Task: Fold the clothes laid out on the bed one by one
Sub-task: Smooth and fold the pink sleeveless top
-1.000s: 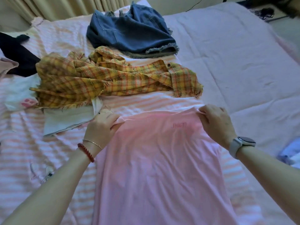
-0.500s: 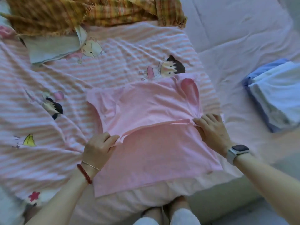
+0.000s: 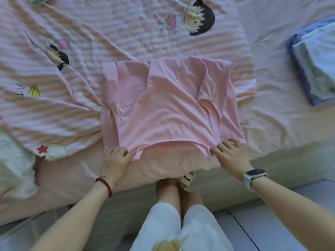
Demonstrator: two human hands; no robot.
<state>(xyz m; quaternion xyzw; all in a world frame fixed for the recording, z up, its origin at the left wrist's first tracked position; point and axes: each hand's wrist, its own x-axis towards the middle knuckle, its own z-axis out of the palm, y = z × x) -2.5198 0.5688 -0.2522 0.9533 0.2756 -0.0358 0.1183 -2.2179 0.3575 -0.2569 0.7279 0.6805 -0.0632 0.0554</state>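
left hand [image 3: 116, 158]: pinching the near left corner of the pink t-shirt [image 3: 168, 109], thumb on top, fingers curled under the edge
right hand [image 3: 230, 156]: pinching the near right corner the same way, watch on that wrist
shirt spot: lying mid-frame on the striped quilt [image 3: 90, 51], near edge hanging right at the mattress edge [image 3: 163, 171]
step: looking like mid-fold, top half doubled down over the lower half, corners being lined up
next move: probably letting go, smoothing flat, then folding once more or shifting it over; sleeve bunching at right needing a tidy first
edges: being tight at the bottom, bed dropping off just below both hands
open room: striped quilt lying free above and left of the shirt; folded blue-and-white stack [image 3: 315, 58] sitting well apart at the right edge
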